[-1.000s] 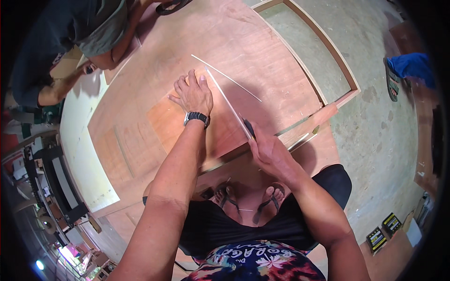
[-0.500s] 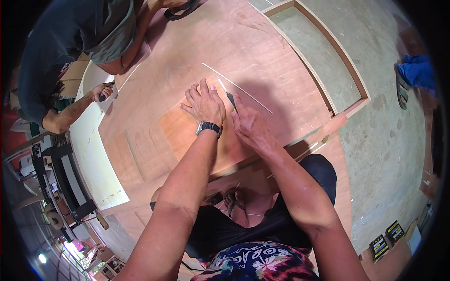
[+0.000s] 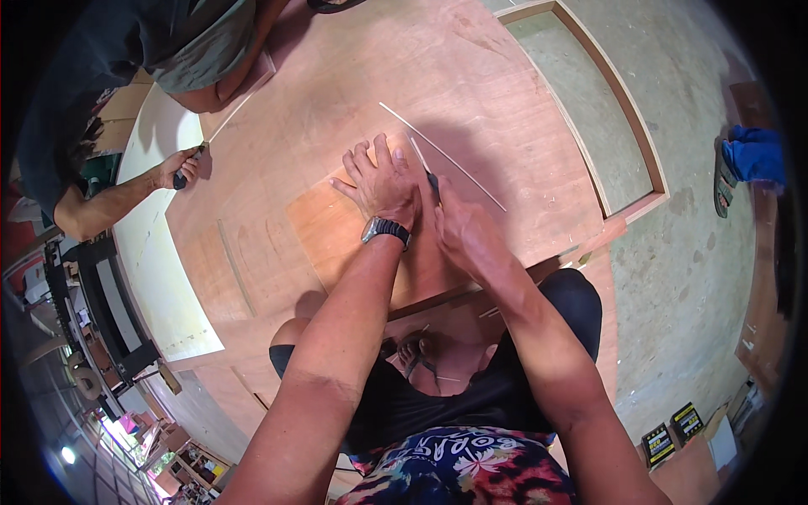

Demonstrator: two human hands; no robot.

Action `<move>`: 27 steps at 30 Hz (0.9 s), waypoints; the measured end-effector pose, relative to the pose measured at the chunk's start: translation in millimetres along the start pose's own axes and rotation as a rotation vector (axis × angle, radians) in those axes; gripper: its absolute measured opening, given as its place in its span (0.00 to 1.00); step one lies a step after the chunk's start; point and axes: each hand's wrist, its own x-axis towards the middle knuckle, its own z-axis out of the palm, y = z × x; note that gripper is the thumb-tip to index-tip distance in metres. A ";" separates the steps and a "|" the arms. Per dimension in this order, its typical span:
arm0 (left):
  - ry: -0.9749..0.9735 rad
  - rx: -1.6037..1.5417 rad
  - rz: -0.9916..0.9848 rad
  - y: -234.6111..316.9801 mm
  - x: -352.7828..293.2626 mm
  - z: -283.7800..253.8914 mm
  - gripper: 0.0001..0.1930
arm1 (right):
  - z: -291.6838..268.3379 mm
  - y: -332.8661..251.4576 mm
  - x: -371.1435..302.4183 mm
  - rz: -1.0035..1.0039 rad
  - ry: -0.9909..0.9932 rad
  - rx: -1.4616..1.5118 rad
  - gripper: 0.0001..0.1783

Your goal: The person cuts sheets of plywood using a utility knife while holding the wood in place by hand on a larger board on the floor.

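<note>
My left hand (image 3: 389,187) lies flat, fingers spread, on a smaller orange-brown plywood piece (image 3: 316,220), pressing it against a large plywood sheet (image 3: 471,71). A watch with a dark band circles that wrist. In my closed right hand (image 3: 463,234) is a slim cutter knife (image 3: 433,180) with a dark handle. Its front end points away from me along the right edge of the smaller piece, close beside my left hand. Just right of the knife, a thin pale wood strip (image 3: 446,158) rests on the sheet. My fingers partly cover the knife.
At the upper left a co-worker's hand (image 3: 181,167) grips a dark-handled tool at the sheet's edge, by a white panel (image 3: 181,290). A rectangular wooden frame (image 3: 619,84) lies at the right on the concrete floor (image 3: 665,278). Another person's sandalled foot (image 3: 722,181) stands beyond.
My right hand and the knife have come slightly toward me along the plywood piece's edge. My left hand stays pressed down. The whole view has shifted a little.
</note>
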 end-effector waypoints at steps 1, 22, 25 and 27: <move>0.006 -0.007 0.004 -0.2 -0.6 0.0 0.22 | 3.5 7.2 -10.9 -0.022 0.008 -0.004 0.29; -0.044 -0.028 -0.031 -0.3 0.1 -6.7 0.21 | -21.0 14.8 -107.2 -0.054 0.031 0.055 0.30; -0.080 -0.035 -0.033 7.5 -0.9 -11.2 0.21 | -24.3 6.3 -78.9 -0.086 0.135 0.092 0.30; -0.063 -0.033 -0.030 5.2 -0.6 -10.4 0.21 | -11.7 6.3 -52.1 -0.077 0.134 0.058 0.30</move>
